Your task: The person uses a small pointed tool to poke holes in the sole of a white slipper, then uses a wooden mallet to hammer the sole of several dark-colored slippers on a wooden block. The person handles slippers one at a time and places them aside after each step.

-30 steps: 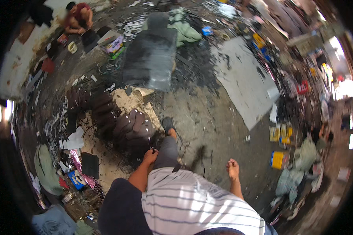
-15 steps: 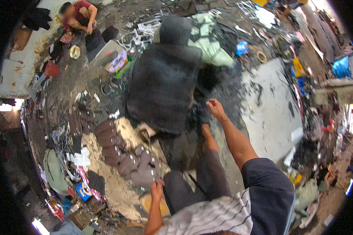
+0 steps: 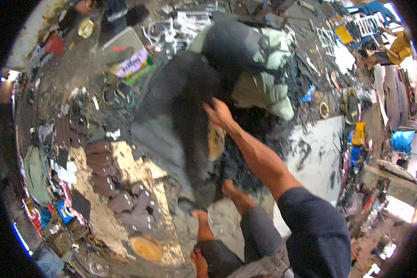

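Note:
A large dark grey padded sheet (image 3: pixel 171 120) stands up off the littered ground in front of me, blurred with motion. My right hand (image 3: pixel 217 113) reaches forward on a bare arm and grips the sheet's right edge. My left hand (image 3: pixel 198 217) is low, close to my body, at the sheet's bottom corner; whether it holds anything is unclear. A bare foot (image 3: pixel 227 187) and a grey trouser leg show beneath my right arm. Pale green padded pieces (image 3: pixel 273 88) lie just behind the sheet.
Brown cushion pieces (image 3: pixel 106 162) lie on a tan mat (image 3: pixel 102 217) at left, with an orange round dish (image 3: pixel 146 248) near it. A pale flat board (image 3: pixel 319 157) lies at right. A person in yellow (image 3: pixel 396 46) sits far right; scrap and boxes ring the ground.
The view has swung closer over the dark sheet. My right arm has reached out and taken hold of its edge, and the sheet has lifted and shifted toward me.

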Demonstrator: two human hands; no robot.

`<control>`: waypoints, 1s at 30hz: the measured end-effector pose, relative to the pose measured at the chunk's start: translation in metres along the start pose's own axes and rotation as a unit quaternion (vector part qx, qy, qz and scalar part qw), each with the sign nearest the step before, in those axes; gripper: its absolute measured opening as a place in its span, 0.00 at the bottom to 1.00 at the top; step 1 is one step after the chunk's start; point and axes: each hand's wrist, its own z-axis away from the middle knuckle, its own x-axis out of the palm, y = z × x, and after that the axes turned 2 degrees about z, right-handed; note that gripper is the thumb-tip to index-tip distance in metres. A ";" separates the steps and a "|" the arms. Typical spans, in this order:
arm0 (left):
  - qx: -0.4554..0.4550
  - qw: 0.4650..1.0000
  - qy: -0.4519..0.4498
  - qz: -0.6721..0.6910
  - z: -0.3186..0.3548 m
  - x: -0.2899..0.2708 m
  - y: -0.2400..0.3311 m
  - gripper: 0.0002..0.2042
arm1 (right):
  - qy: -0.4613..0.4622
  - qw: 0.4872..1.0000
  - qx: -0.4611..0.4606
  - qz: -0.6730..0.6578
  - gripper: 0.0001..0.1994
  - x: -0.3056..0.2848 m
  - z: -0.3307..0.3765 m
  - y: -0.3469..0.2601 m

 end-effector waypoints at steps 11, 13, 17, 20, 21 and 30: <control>0.018 0.992 -0.073 0.101 0.027 -0.025 0.034 0.14 | 0.259 0.888 -0.285 0.252 0.21 -0.298 -0.131 -0.110; 0.028 0.994 -0.069 0.080 0.020 -0.027 0.051 0.11 | 0.309 0.934 -0.156 0.094 0.18 -0.379 -0.128 -0.072; 0.000 0.996 -0.065 0.065 0.018 -0.029 0.042 0.15 | 0.333 0.881 0.134 -0.309 0.20 -0.436 -0.100 0.017; -0.031 0.993 -0.097 0.060 0.010 -0.040 0.045 0.20 | 0.399 0.892 0.143 -0.155 0.13 -0.450 -0.062 0.129; -0.043 0.992 -0.107 0.053 0.013 -0.043 0.046 0.21 | 0.327 0.918 0.169 0.145 0.14 -0.449 -0.045 0.152; 0.006 0.997 -0.024 0.074 0.038 -0.027 0.061 0.08 | 0.199 0.845 0.405 -0.286 0.22 -0.231 0.120 0.242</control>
